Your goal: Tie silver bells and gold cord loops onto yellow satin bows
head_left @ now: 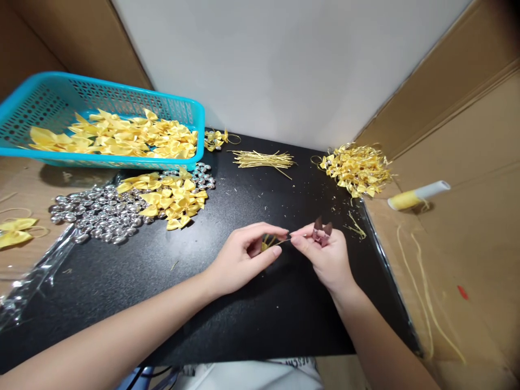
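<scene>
Left hand: the left hand (247, 254) is curled, with thumb and forefinger a narrow gap apart around a yellow piece (265, 245); cannot tell how firmly it is gripped.
Right hand: the right hand (325, 254) pinches a thin strand (287, 240) between thumb and fingertip; a dark-bladed tool (322, 232) is also held, blades pointing away from the wrist.
Work position: yellow piece and strand are between the hands, above the black table (227, 330).
Beads: silver beads (105, 216) piled at left, partly under loose yellow bows (174, 200).
Basket: blue basket (200, 135) at far left, containing further bows (122, 135).
Cords: a bundle of gold cords (264, 159) lies near the wall (264, 70).
Right corner: heap of yellow bow pieces (355, 169); white-and-yellow tube (418, 196) lies beyond the table edge.
</scene>
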Available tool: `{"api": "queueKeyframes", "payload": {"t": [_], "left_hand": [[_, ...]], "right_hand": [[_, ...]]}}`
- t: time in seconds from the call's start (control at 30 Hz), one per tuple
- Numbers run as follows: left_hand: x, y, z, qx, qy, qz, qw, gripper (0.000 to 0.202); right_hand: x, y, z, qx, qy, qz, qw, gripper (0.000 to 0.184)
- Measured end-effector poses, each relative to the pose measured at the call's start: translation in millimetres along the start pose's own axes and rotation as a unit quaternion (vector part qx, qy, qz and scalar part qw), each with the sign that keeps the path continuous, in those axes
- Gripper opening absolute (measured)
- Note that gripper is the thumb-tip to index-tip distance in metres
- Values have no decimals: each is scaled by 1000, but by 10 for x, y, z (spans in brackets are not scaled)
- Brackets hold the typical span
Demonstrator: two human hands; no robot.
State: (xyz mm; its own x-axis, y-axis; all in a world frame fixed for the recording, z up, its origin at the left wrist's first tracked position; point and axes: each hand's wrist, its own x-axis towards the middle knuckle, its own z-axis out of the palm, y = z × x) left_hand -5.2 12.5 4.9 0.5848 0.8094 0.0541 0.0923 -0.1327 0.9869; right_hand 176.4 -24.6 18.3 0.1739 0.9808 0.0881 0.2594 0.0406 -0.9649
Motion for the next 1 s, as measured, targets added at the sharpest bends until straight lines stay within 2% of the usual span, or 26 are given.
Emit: {"api": "queueKeyframes", "payload": {"t": [0.1,0.2,0.3,0.4,0.5,0.63,0.8,1.0], "left_hand": [[18,15,-20,5,14,1,1000,25],[43,-1,-31,-28,3,-52,998,26],[67,-8,-50,-42,-21,-90,995,25],[91,8,-76,-72,-30,-75,994,23],[115,10,-102,-139,20,-54,989,20],[142,-29,-126,-247,79,-104,960,22],[169,-27,-114,-300,98,-170,933,30],[192,-17,-94,-326,103,-211,916,31]], "right_hand": [[15,-41,-24,-14,-42,13,999,28],[20,-64,-8,-11,-78,26,997,32],[20,-62,24,-7,-93,30,995,36],[16,-41,39,-10,-83,18,996,38],[11,-13,15,-20,-71,-21,997,41],[5,10,-31,-119,-96,-60,986,34],[3,3,-8,-234,-110,-82,962,24],[7,-19,28,-249,-94,-90,960,24]]}}
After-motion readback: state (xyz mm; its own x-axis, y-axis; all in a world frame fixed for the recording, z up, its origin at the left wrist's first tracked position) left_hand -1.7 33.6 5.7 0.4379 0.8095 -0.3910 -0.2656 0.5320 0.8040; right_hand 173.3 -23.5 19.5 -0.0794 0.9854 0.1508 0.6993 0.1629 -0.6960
